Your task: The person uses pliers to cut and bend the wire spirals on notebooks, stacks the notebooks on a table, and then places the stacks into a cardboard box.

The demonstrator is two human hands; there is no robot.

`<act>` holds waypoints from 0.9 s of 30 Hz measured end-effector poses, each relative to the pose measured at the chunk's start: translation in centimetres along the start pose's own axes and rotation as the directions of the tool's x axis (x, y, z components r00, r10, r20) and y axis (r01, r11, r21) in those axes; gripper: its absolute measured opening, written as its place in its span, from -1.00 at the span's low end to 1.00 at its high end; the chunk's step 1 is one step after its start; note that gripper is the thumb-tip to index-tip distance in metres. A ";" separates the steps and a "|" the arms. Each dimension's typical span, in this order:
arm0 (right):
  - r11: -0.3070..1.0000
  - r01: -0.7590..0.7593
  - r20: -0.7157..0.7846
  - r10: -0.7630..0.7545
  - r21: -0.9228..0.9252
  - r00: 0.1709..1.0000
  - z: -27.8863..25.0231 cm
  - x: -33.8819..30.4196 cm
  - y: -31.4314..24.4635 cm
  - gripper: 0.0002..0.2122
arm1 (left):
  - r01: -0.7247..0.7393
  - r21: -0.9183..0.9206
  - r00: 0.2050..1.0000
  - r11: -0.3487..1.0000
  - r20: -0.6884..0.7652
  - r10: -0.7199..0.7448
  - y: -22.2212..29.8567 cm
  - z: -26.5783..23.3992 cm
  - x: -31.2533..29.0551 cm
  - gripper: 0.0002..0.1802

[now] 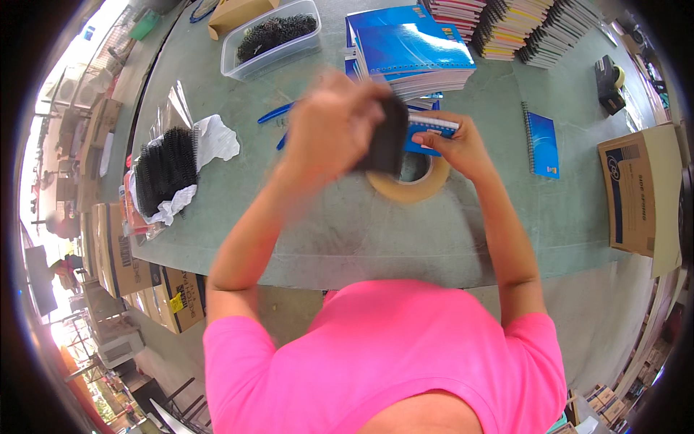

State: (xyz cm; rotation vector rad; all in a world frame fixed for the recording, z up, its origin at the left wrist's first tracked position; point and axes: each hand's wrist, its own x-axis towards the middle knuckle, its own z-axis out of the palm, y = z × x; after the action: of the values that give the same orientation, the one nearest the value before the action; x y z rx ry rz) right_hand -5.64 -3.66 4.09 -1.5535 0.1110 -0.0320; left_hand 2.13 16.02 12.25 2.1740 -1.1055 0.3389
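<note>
My right hand (463, 145) grips a small blue-covered notebook (425, 135) by its right end, thumb on the cover. A row of holes runs along its edge. Motion blurs my left hand (332, 123), whose fingers are pinched at the top of a dark flat sheet (388, 137). This sheet is tilted, right beside the notebook; whether the two are joined I cannot tell. Under the notebook, a wide roll of tan tape (408, 189) lies on the table, partly covered. Blue-handled pliers (275, 113) lie left of my left hand, partly hidden by it.
Blue notebooks (412, 43) are stacked at the far middle, with more bound stacks (506, 29) to their right. A clear tub (271, 61) holds black coils; more black coils (168, 166) lie left. A finished spiral notebook (543, 145), tape dispenser (609, 84) and carton (632, 192) are at right.
</note>
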 end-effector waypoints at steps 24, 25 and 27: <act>0.993 0.087 0.100 -0.080 -0.076 0.992 -0.1 1.0 -0.4 -0.73 | -0.064 0.096 0.996 0.993 0.065 0.058 1.8 1.6 -2.6 -0.65; 0.996 0.068 0.088 -0.063 -0.053 0.994 -0.2 1.0 -0.4 -0.73 | -0.099 -0.009 0.995 0.995 -0.007 0.099 1.8 0.9 -2.2 -0.68; 0.993 0.092 0.109 -0.083 -0.075 0.991 -0.1 0.7 -0.2 -0.74 | -0.041 -0.026 0.964 0.999 -0.264 0.033 2.2 -0.6 -0.5 -0.67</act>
State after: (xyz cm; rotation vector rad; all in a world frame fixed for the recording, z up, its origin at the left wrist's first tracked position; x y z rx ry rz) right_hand -4.91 -3.83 4.24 -1.6364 -0.0401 -0.0146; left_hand 0.11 15.79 13.46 2.0129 -0.9948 0.6047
